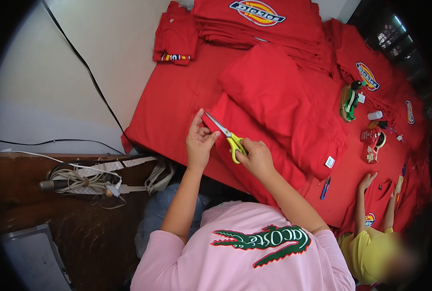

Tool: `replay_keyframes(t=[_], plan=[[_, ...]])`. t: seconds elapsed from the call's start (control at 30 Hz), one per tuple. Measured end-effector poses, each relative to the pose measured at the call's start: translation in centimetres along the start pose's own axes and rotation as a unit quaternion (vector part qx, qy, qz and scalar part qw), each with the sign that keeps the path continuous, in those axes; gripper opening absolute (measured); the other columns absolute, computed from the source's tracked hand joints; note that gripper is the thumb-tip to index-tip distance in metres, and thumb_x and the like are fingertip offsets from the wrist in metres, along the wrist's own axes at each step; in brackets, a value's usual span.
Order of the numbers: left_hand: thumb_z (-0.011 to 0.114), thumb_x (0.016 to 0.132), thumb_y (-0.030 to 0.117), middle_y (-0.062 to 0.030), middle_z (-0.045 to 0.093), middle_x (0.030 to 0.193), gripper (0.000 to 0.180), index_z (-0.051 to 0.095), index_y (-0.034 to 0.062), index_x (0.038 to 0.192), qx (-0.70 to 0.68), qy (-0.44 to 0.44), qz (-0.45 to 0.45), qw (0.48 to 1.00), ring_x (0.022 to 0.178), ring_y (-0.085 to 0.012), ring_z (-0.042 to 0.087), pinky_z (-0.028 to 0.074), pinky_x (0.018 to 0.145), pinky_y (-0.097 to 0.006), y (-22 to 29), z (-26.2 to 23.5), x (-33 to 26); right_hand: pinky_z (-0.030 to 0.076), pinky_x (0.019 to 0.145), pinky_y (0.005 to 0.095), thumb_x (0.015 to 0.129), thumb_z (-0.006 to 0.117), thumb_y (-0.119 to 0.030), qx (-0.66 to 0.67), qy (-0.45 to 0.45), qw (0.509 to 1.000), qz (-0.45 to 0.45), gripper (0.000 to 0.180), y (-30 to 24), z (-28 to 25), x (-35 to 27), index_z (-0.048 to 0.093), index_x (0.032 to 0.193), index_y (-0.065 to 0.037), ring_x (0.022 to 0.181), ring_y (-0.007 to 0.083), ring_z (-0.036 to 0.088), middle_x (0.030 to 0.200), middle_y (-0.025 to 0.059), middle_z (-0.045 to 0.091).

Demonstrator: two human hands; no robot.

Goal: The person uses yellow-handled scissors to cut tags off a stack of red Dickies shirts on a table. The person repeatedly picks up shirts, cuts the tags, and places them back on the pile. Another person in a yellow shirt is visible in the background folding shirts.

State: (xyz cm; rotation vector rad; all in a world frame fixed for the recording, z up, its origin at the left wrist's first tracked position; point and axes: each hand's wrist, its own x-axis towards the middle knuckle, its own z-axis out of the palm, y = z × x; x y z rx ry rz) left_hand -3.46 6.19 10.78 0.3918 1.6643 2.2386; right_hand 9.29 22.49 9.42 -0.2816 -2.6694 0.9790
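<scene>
A large red garment (279,102) lies loosely bunched on the red-covered table (177,92) in front of me. My left hand (200,140) is at its near left edge, fingers and thumb closed on a bit of the cloth. In my right hand (257,159) is a pair of scissors (233,142) with yellow-green handles. Their steel blades point up and left along the cloth edge, the tips close to my left fingers. I cannot tell whether the blades touch the fabric. A small white label (330,162) shows at the garment's right end.
Folded red shirts are stacked (259,31) at the back. To the right are a green tape dispenser (348,104), a red one (371,145) and blue pens (325,188). A person in yellow (364,252) handles red cloth. Coiled cables (78,177) hang at left.
</scene>
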Motion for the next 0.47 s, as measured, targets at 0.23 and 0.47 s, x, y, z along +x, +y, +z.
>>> replay_keyframes(t=[0.23,0.47], plan=[[0.069,0.09,-0.016,-0.0076,0.069,0.115,0.088,0.029,0.0027,0.166,0.0,-0.042,0.017,0.999,0.097,-0.0102,0.069,0.057,0.093,-0.026,-0.3,0.3,-0.5,0.051,0.071,0.0498,0.088,0.077,-0.027,0.002,-0.011,0.999,0.038,0.026,-0.2,-0.4,-1.7,0.067,0.096,-0.004,0.069,0.0393,0.067,0.072,0.0176,0.067],[0.071,0.09,-0.014,-0.0078,0.065,0.126,0.096,0.021,0.0061,0.169,0.017,-0.096,-0.029,0.995,0.098,-0.0105,0.068,0.058,0.091,-0.026,-2.2,0.0,-0.2,0.05,0.062,0.0406,0.094,0.075,-0.018,0.095,-0.017,0.977,0.188,0.017,0.4,-2.8,-2.5,0.071,0.099,-0.002,0.061,0.0197,0.067,0.072,0.0123,0.071]])
